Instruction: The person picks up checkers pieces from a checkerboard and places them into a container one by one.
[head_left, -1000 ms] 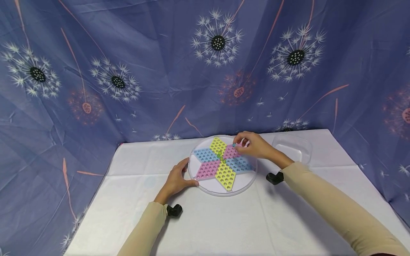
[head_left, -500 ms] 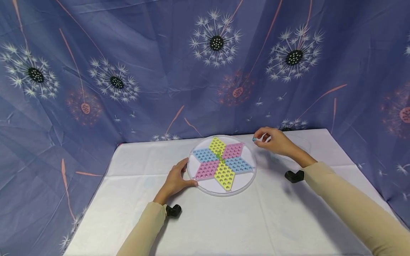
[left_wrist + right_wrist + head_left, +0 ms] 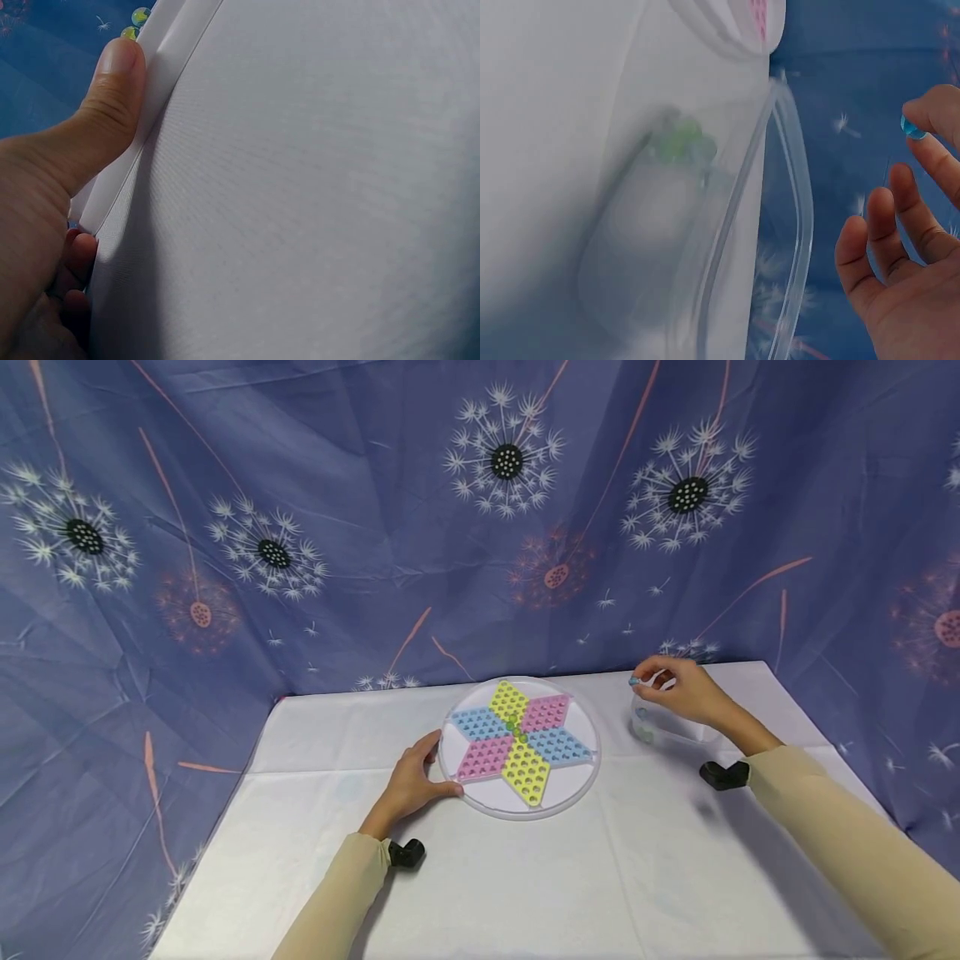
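Observation:
A round white Chinese checkers board [image 3: 566,781] with a pink, yellow and blue star lies on the table. Several greenish marbles [image 3: 517,731] form a short row at its centre. My left hand [image 3: 408,785] holds the board's left rim, thumb along the front edge and fingers farther round the side; part of those fingers is hidden in the left wrist view. Off to the right, my right hand [image 3: 688,692] pinches a blue marble [image 3: 912,129] between thumb and index finger, above a clear plastic container [image 3: 804,195]. Its other fingers are loosely bent and hold nothing.
Blurred green marbles [image 3: 681,142] show in one end of the container, right of the board. A white cloth [image 3: 525,885] covers the table. Behind it hangs a blue curtain [image 3: 405,510] with dandelion prints.
My right hand has carried the blue marble from above the board's upper right pink section rightward to the clear container. The left hand and board stay in place.

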